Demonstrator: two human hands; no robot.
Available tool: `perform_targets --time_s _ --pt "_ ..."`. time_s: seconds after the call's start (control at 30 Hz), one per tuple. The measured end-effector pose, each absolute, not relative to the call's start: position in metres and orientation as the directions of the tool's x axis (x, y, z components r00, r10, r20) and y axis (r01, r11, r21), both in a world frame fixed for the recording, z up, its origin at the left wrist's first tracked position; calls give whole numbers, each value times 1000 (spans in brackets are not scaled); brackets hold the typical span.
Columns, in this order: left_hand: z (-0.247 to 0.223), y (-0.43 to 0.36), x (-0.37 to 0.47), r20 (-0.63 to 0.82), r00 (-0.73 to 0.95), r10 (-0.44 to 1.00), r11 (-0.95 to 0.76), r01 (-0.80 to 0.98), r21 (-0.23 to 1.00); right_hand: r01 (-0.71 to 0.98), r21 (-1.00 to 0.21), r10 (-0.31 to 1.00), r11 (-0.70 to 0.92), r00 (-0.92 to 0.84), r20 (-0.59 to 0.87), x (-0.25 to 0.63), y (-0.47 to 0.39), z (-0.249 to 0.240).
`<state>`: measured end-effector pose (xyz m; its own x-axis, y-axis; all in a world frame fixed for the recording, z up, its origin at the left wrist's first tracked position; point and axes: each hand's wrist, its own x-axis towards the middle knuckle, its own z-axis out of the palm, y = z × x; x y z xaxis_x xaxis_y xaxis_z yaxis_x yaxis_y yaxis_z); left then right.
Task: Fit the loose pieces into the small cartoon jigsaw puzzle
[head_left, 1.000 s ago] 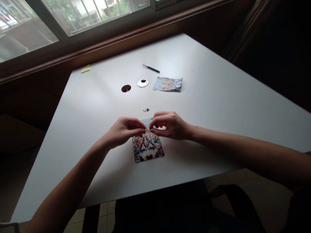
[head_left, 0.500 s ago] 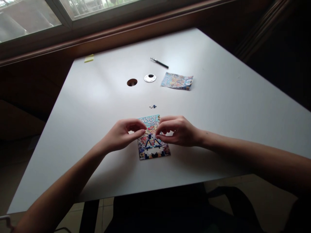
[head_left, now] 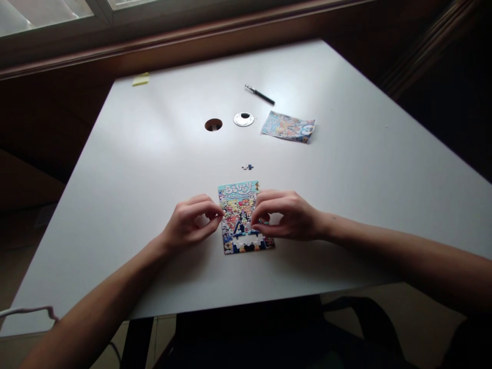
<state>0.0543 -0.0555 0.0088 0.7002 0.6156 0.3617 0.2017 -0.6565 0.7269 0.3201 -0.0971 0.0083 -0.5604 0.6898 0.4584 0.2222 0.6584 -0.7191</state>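
Note:
A colourful jigsaw puzzle (head_left: 234, 205) lies flat near the front of the white table, its lower part showing a pale gap where pieces are absent. At the puzzle's left edge, my left hand (head_left: 196, 219) is closed in a pinch; whatever is between its fingertips is too small to make out. My right hand (head_left: 286, 215) covers the puzzle's right side. Its thumb and forefinger are pinched on what looks like a small puzzle piece (head_left: 248, 226), just above the gap. Beyond the puzzle's top edge lie loose puzzle pieces (head_left: 248, 167), white and blue.
Farther back lie a creased picture sheet (head_left: 288, 127), a black pen (head_left: 260, 95) and a round metallic cover (head_left: 243, 119) beside a cable hole (head_left: 213, 125). A yellow sticky note (head_left: 140, 79) is at the far left edge. A pale cable (head_left: 31, 309) crosses the near left corner.
My left hand has drawn back left, from over the puzzle to its left edge. My right hand stays over the puzzle, its fingertips slightly lower. The view has shifted a little.

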Motion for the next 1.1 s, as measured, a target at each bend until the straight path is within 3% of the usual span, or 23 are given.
perform_targets --time_s 0.2,0.47,1.1 --pt "14 -57 50 381 797 468 -721 95 686 252 -639 627 726 -623 467 312 -101 7" --pt "15 -60 48 302 924 234 -827 27 561 306 -503 542 809 -721 433 299 -102 -3" --pt "13 -62 47 275 936 219 -846 42 532 362 -461 549 810 -743 383 299 -101 -3"
